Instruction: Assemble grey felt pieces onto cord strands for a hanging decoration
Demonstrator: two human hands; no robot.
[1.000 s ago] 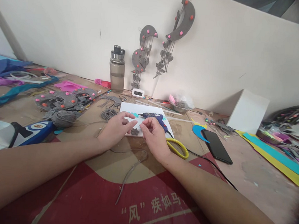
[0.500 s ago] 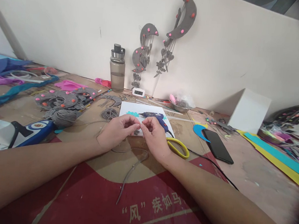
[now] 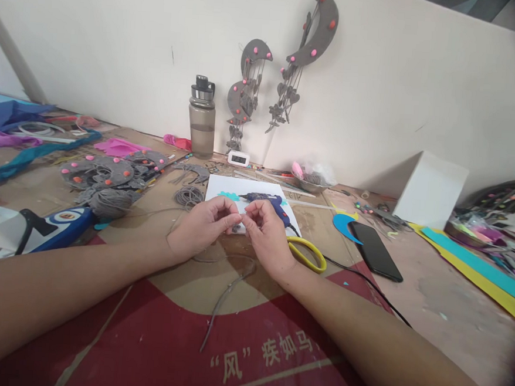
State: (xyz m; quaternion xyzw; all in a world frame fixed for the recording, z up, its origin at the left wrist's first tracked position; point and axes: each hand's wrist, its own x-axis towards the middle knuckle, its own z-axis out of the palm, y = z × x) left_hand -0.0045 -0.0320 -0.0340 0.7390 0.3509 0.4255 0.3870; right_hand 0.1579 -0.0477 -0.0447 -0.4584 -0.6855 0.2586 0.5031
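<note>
My left hand (image 3: 206, 222) and my right hand (image 3: 264, 232) meet fingertip to fingertip over the front of a white sheet (image 3: 262, 186). Thumb and forefinger are pinched together on each, and whatever lies between them is too small to make out. A small grey piece (image 3: 236, 229) shows just below the fingertips. Grey cord (image 3: 220, 304) trails over the cardboard beneath my hands. Beyond my fingers, a dark blue glue gun (image 3: 268, 201) rests on the sheet beside a turquoise scalloped cutout (image 3: 228, 196).
Yellow-handled scissors (image 3: 310, 256) lie by my right wrist, with a black phone (image 3: 376, 251) and blue crescent (image 3: 345, 227) farther right. A water bottle (image 3: 202, 121) stands at the wall. Grey yarn (image 3: 112, 203) and a blue-white tool (image 3: 52, 234) sit left. Grey moon hangings (image 3: 324, 33) decorate the wall.
Both hands stay in nearly the same place, still pinched together. The fingertips have shifted only very slightly.
</note>
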